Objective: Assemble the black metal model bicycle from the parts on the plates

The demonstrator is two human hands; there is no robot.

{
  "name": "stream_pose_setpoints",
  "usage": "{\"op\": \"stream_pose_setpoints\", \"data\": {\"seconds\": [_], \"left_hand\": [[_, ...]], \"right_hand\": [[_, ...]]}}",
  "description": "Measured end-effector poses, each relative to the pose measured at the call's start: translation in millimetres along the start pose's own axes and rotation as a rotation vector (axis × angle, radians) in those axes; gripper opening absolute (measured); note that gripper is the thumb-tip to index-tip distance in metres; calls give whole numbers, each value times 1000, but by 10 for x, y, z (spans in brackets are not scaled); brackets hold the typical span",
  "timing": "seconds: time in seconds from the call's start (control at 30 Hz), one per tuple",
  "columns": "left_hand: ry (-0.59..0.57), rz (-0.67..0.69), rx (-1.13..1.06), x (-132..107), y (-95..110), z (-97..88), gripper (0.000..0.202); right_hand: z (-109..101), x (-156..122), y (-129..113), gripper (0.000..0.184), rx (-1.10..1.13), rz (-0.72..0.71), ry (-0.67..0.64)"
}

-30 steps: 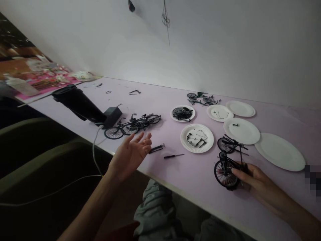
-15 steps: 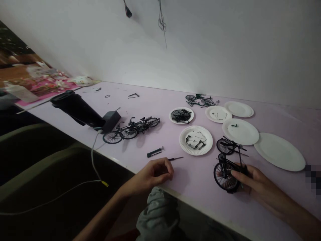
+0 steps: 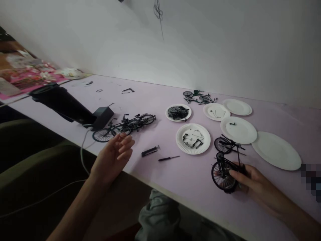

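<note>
A small dark model bicycle [image 3: 224, 175] is in my right hand [image 3: 254, 182], with the thumb across the frame beside its spoked wheel. Just behind it is another dark wheel [image 3: 222, 146] with thin bars; whether it belongs to the same bicycle I cannot tell. My left hand [image 3: 112, 154] is over the table's near edge, palm up, its fingers loosely bent and apart with nothing visible in them. Its fingertips overlap the view of several dark model bicycles [image 3: 143, 121]; contact cannot be made out. Right of it lie a thin screwdriver [image 3: 165, 159] and a small dark pump-like piece [image 3: 149, 151].
A ribbed paper plate [image 3: 179, 147] bears small dark parts; a smaller plate [image 3: 168, 117] holds wheels. More white plates [image 3: 276, 150] stand at right. Green bicycle pieces [image 3: 199, 97] lie by the wall. A black device [image 3: 65, 103] with a white cable leans at left.
My left hand has moved left, away from the screwdriver, and its fingers have opened from a curl. The right hand still holds the bicycle. The view has shifted slightly.
</note>
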State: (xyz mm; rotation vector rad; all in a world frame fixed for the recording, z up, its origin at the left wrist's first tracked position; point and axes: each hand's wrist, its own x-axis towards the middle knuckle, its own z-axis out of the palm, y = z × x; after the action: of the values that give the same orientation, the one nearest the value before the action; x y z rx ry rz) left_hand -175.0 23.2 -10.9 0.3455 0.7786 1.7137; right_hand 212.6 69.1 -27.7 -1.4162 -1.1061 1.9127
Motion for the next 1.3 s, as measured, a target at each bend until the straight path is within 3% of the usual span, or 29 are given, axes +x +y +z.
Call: {"op": "stream_pose_setpoints", "data": {"seconds": [0.1, 0.27, 0.4, 0.67, 0.9, 1.1, 1.3], "left_hand": [[31, -59, 14, 39, -90, -27, 39], [-41, -101, 41, -3, -192, -24, 28], [-70, -83, 50, -63, -184, 64, 23], [-170, -52, 59, -190, -229, 305, 16], [-266, -96, 83, -333, -390, 315, 15], [-107, -107, -85, -197, -386, 285, 37], [21, -99, -121, -65, -364, 243, 41]], "right_hand": [[11, 6, -8, 47, 12, 3, 1], [7, 27, 16, 43, 76, 26, -15], [0, 16, 20, 45, 84, 24, 32], [4, 15, -1, 41, 13, -29, 3], [26, 13, 1, 38, 48, -36, -5], [16, 37, 6, 35, 35, -33, -28], [9, 40, 13, 41, 33, -30, -12]]}}
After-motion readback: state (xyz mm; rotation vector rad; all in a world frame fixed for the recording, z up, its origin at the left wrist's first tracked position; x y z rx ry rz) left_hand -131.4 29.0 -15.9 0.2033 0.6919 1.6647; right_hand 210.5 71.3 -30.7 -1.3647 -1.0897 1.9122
